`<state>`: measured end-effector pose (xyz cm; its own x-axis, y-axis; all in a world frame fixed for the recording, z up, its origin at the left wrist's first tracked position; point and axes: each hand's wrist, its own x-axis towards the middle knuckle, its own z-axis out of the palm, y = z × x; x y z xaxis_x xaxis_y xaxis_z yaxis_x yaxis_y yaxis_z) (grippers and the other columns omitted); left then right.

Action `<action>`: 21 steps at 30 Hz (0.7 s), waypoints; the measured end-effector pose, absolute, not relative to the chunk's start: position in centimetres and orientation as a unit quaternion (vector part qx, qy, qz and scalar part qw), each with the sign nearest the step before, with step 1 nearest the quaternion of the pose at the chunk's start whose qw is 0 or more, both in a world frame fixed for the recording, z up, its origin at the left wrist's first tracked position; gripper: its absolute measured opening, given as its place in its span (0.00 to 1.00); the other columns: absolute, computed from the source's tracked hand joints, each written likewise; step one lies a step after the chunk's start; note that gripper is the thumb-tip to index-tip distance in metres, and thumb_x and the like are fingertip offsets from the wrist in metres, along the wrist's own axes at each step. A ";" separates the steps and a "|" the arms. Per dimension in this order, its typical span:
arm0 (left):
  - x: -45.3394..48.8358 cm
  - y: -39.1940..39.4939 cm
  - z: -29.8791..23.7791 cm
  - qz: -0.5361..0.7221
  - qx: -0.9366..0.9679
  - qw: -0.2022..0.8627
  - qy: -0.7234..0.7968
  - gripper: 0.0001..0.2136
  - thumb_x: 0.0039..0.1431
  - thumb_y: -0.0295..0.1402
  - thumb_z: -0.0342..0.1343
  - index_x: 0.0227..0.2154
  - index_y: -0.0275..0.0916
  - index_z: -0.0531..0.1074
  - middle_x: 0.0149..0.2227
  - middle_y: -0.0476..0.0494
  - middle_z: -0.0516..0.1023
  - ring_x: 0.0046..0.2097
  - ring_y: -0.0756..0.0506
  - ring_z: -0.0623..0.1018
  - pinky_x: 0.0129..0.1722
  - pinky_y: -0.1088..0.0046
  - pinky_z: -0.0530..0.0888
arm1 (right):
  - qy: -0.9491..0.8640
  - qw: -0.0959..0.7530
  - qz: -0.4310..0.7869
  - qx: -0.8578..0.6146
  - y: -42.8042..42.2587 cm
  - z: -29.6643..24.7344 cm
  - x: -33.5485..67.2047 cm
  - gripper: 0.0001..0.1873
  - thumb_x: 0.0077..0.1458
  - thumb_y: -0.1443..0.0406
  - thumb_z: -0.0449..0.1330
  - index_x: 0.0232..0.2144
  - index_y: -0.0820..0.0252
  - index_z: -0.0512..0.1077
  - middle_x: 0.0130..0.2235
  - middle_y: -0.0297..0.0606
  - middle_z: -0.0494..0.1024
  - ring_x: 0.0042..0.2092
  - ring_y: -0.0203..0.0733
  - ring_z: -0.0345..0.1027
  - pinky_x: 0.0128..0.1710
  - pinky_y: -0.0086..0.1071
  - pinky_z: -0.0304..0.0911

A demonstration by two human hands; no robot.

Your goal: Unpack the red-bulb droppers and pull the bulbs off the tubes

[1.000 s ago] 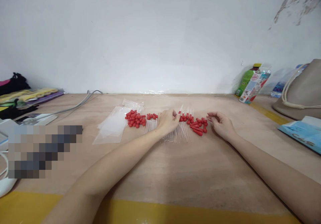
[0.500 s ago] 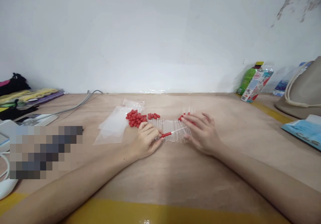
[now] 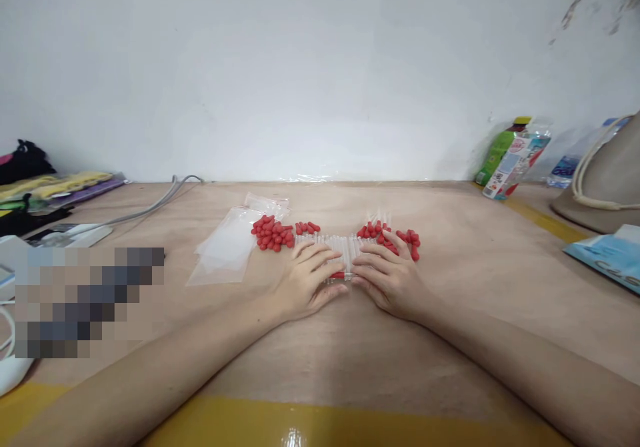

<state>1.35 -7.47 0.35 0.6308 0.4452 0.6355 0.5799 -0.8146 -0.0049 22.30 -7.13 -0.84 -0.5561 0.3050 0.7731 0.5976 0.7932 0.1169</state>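
Observation:
My left hand [image 3: 311,277] is around a dropper with a red rubber bulb [image 3: 339,275]. The bulb shows between thumb and forefinger, while the other fingers stretch over a row of clear thin tubes [image 3: 345,250]. My right hand [image 3: 393,277] faces it from the right, with thumb and forefinger together at the dropper's clear tube end, largely covered by the fingers. A heap of loose red bulbs [image 3: 273,233] lies left of the row. Behind my right hand, droppers with red bulbs [image 3: 375,229] lie in a group, partly hidden by the fingers.
Clear plastic bags [image 3: 225,247] lie flat to the left. A grey cable [image 3: 150,205] runs to a white power strip [image 3: 93,235]. Bottles [image 3: 517,160], a beige bag [image 3: 610,173] and a blue packet [image 3: 607,255] stand or lie at the right. The wall closes the back.
My right hand has moved left and down to the dropper, uncovering more red bulbs behind it. The dropper has gone from slanted to about level, and my left hand now covers more of the tubes.

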 end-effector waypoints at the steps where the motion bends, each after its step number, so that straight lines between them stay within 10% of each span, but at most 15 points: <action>1: 1.5 -7.5 0.3 -0.321 -0.897 0.110 -0.282 0.09 0.56 0.38 0.52 0.37 0.41 0.72 0.42 0.45 0.76 0.47 0.45 0.72 0.52 0.62 0.60 | -0.864 0.391 -0.185 -0.259 -7.2 -0.9 22.2 0.05 0.54 0.65 0.55 0.31 0.56 0.72 0.33 0.32 0.77 0.42 0.38 0.67 0.58 0.48 0.40; 21: 1.3 -8.3 0.8 -0.277 -0.923 0.127 -0.238 0.08 0.59 0.29 0.44 0.27 0.38 0.67 0.32 0.49 0.77 0.45 0.46 0.72 0.55 0.59 0.53 | -0.891 0.369 -0.228 -0.135 -7.6 -1.1 22.6 0.07 0.55 0.72 0.51 0.35 0.64 0.68 0.23 0.32 0.69 0.31 0.34 0.64 0.52 0.43 0.60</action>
<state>1.26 -8.26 0.78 0.7340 0.3683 0.5706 0.5083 -0.8551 -0.1020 22.56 -7.58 -1.11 -0.6920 0.0718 0.7183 0.4082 0.8596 0.3073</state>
